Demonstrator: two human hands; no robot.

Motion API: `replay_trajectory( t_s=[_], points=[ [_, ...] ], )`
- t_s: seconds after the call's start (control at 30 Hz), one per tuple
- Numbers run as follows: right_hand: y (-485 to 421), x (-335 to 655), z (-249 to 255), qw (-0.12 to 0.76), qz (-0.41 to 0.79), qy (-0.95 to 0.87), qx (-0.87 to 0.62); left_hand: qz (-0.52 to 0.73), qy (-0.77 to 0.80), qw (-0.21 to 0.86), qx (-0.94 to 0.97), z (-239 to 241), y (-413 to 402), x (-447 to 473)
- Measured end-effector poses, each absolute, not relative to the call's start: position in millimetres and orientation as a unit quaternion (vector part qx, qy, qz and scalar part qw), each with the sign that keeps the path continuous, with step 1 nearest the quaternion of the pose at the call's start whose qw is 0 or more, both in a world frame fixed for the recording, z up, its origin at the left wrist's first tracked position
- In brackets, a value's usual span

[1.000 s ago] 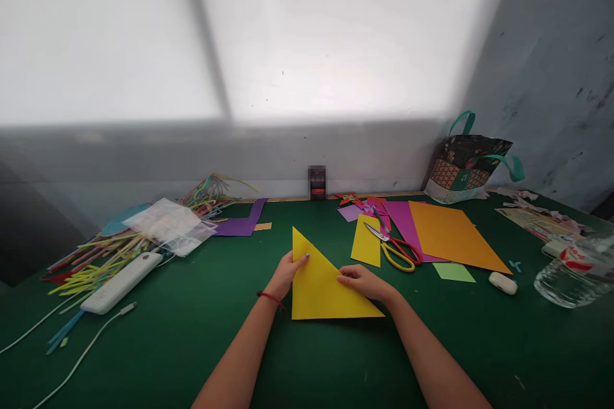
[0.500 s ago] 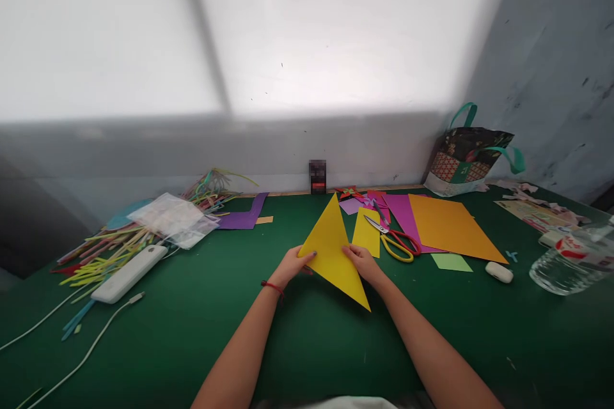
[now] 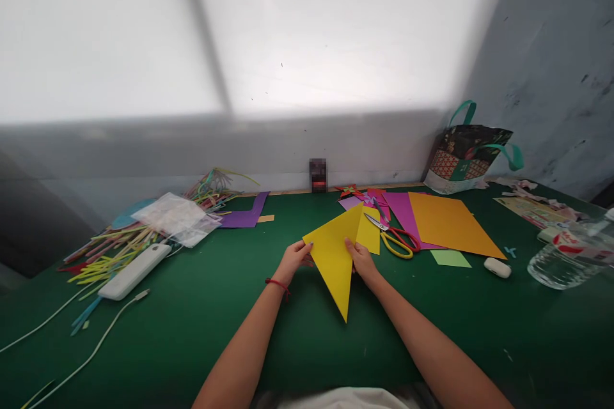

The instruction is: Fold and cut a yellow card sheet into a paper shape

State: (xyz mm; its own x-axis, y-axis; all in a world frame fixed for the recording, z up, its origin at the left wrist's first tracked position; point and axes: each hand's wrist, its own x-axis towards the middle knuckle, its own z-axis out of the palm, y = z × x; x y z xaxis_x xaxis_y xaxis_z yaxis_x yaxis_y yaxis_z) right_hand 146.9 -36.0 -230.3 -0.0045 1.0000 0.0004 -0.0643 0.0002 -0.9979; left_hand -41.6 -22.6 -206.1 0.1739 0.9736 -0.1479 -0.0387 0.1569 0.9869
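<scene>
A folded sheet of yellow paper (image 3: 333,252), roughly triangular, is held up over the green table between both hands. My left hand (image 3: 293,260) pinches its left corner, thumb on the near face. At the right edge, my right hand (image 3: 361,260) grips the sheet with the thumb in front; its other fingers are mostly hidden. One point of the paper hangs down toward me, another points up and right. Just beyond my right hand lie a flat yellow paper piece (image 3: 368,236) and scissors with red and yellow handles (image 3: 400,245).
Orange paper (image 3: 453,223) covers part of a magenta sheet (image 3: 407,220) at right. Further right are a white case (image 3: 497,267) and a water bottle (image 3: 566,259). A patterned bag (image 3: 465,160) stands behind. Left lie a white power bank (image 3: 135,272), cables and paper strips (image 3: 96,268).
The yellow paper has turned clockwise in my hands. Its upper point has swung right, and its lower point now hangs further left. Both hands still hold it.
</scene>
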Motion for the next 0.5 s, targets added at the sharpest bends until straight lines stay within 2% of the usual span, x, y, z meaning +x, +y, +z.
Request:
replay_trajectory(
  t_s=[0.13,0.33,0.5],
  points=[
    [-35.0,146.0,-234.1,0.494,0.529,-0.487,-0.488,0.402,0.49,0.58,0.512,-210.3,-22.9,-36.8],
    [-30.1,147.1,-240.4,0.45,0.536,-0.519,-0.49,0.386,0.519,0.492,0.582,-215.4,-26.0,-30.9],
    [-27.3,146.4,-245.5,0.458,0.532,-0.535,-0.469,0.387,0.532,0.455,0.6,-213.2,-27.5,-31.6]
  ],
)
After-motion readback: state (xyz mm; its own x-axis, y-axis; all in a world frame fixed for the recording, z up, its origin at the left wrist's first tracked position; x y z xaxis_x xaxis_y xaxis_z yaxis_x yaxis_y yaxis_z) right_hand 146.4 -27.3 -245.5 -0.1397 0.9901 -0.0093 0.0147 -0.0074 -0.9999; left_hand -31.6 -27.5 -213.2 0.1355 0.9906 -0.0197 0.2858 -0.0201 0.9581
